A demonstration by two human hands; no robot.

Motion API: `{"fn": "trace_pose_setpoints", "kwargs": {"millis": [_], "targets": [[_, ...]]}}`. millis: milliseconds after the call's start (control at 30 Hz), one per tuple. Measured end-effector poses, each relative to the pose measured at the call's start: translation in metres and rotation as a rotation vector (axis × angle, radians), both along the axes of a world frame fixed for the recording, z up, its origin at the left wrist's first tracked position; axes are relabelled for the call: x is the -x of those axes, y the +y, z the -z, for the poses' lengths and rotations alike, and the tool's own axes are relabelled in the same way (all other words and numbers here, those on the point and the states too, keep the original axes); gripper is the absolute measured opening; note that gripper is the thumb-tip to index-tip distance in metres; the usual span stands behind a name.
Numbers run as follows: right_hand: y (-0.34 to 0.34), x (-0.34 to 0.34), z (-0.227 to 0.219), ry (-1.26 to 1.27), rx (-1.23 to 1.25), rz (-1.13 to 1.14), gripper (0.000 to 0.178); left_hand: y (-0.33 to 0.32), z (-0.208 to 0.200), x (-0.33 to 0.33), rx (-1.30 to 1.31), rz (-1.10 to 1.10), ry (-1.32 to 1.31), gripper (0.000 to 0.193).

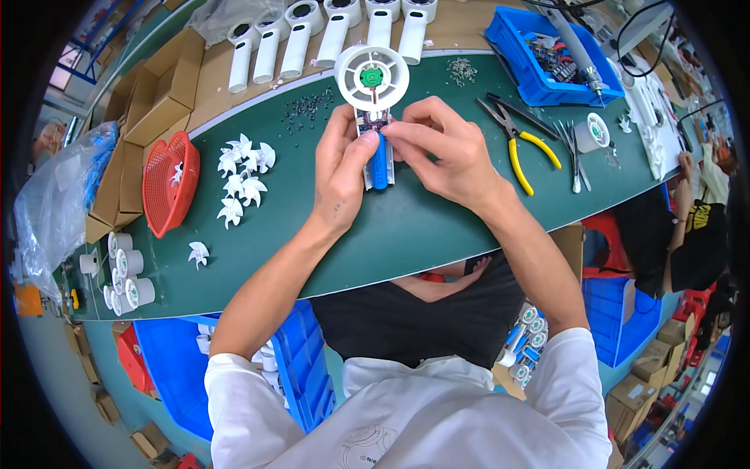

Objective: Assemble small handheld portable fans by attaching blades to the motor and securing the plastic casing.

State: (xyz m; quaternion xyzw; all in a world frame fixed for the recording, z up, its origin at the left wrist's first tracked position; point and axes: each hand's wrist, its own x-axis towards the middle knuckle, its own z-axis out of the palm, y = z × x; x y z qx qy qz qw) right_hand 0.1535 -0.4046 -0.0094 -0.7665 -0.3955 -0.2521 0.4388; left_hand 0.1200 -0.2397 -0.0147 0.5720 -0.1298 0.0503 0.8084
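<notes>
In the middle of the bench I hold an opened handheld fan (396, 78), its round white head pointing away from me. A green motor part (371, 76) sits at the centre of the head. Inside the uncovered handle lie a small circuit board (366, 123) and a blue cylindrical battery (380, 170). My left hand (341, 168) is closed around the handle's left side, thumb beside the board. My right hand (441, 152) pinches at the board's right edge; what its fingertips grip is hidden.
White fan blades (246, 168) and a red basket (190, 187) lie left. Pliers (513, 144), tweezers (576, 160) and a white fan housing (591, 133) lie right. Small dark screws (307, 109), a blue bin (539, 94) and white fan bodies (336, 35) are farther back.
</notes>
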Motion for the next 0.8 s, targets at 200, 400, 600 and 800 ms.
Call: {"fn": "trace_pose_setpoints", "kwargs": {"millis": [200, 400, 600, 800], "targets": [[0.001, 0.002, -0.003, -0.265, 0.192, 0.085, 0.027, 0.002, 0.006, 0.0, -0.051, -0.02, 0.028, 0.032], [0.004, 0.002, 0.004, -0.109, 0.057, 0.064, 0.027, -0.001, 0.001, -0.003, 0.083, 0.022, 0.073, 0.03], [0.001, 0.002, -0.007, 0.016, -0.153, 0.115, 0.021, 0.003, 0.0, -0.002, 0.095, 0.088, 0.129, 0.031], [-0.002, 0.026, -0.009, 0.491, -0.29, 0.212, 0.014, 0.007, 0.0, -0.001, 0.038, 0.046, 0.06, 0.035]]}}
